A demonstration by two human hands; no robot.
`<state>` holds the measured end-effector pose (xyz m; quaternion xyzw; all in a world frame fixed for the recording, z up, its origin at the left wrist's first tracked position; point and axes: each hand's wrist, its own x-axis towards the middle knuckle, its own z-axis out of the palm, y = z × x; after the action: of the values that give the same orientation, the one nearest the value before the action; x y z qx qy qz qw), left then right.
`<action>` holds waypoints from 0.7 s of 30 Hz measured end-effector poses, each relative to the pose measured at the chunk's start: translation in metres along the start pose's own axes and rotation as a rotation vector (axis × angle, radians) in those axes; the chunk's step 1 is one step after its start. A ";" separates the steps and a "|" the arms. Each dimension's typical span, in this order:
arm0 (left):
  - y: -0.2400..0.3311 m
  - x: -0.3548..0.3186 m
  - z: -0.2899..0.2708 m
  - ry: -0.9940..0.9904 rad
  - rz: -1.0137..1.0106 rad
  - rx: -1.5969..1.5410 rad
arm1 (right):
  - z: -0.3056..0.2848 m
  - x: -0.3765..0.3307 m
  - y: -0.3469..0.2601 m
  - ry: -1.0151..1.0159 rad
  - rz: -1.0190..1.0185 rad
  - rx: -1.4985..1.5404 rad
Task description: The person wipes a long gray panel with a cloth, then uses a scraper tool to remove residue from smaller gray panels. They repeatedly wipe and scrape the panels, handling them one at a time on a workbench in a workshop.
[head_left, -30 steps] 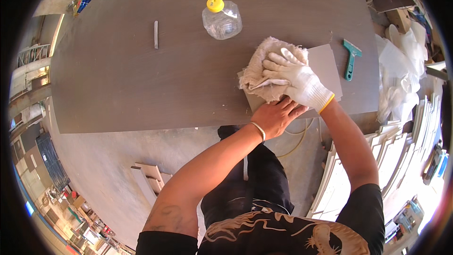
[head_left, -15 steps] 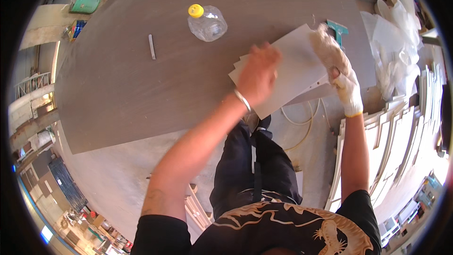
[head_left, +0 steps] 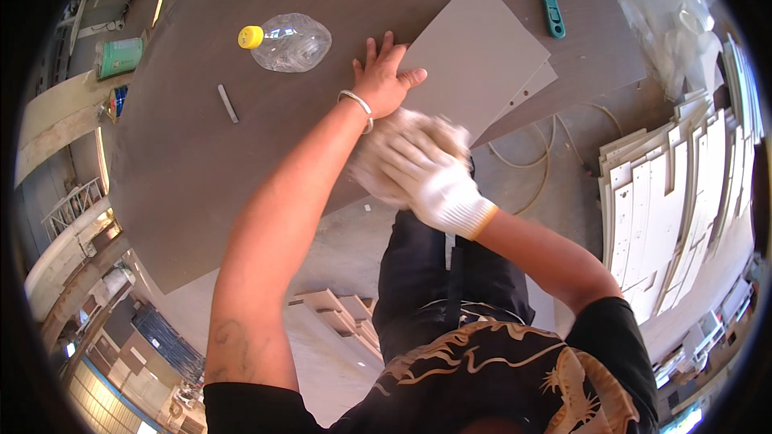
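Note:
My bare left hand (head_left: 381, 80), a bracelet at its wrist, has its fingers spread and touches the left edge of a small stack of flat grey panels (head_left: 474, 56). The lower panel (head_left: 537, 85) juts out on the right, with small dark holes along its edge. My right hand (head_left: 426, 165) wears a white knitted glove. Beneath its palm is a bunched off-white rag (head_left: 374, 167), smeared by motion, over the panels' near left end. The hand hides that corner.
The panels lie on a large brown board (head_left: 193, 201). On it are a clear bottle (head_left: 293, 42) with a yellow cap, a pale stick (head_left: 228, 104) and a teal scraper (head_left: 552, 4). White strips (head_left: 667, 209) are stacked at the right; a hose (head_left: 548, 153) lies on the floor.
My right hand has swept the rag from the panels' right end to their near left end. My left hand has shifted left to the panels' edge, fingers spread. The view has shifted too.

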<state>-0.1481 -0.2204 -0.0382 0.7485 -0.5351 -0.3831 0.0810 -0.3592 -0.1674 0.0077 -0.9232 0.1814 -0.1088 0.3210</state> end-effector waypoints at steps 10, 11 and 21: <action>0.004 -0.002 -0.004 -0.055 -0.004 -0.042 | 0.046 -0.006 -0.011 0.141 0.302 0.443; 0.004 -0.002 -0.005 -0.047 -0.009 -0.058 | 0.045 -0.008 -0.009 0.039 0.243 0.145; 0.004 -0.006 -0.007 -0.022 -0.008 -0.086 | 0.035 -0.026 -0.004 0.217 0.085 -0.042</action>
<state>-0.1475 -0.2191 -0.0288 0.7421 -0.5161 -0.4144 0.1058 -0.3706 -0.1341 -0.0190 -0.9039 0.2566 -0.1906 0.2843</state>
